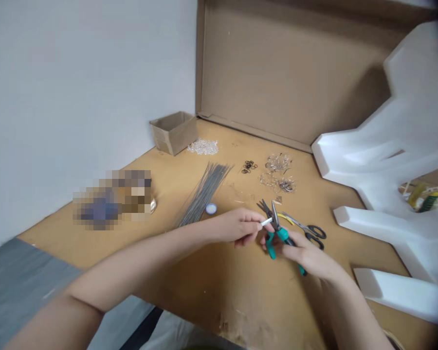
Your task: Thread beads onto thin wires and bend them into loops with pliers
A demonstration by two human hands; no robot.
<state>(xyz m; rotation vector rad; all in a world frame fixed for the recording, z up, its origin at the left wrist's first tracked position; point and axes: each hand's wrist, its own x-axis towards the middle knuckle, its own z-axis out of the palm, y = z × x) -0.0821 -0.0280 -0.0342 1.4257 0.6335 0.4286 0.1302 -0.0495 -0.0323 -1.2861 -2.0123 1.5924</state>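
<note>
While my right hand (305, 253) grips the green-and-black pliers (283, 235) above the tabletop (186, 272), I've got the left hand (242, 226) pinching a short white piece (266, 222) close by their jaws, with black-handled scissors (302, 225) lying just to the right.

Left hand (243, 226), right hand (308, 255) and forearms (142, 262), bare; between six and seven o'clock, pale grey cloth (182, 333), apparently clothing.
</note>
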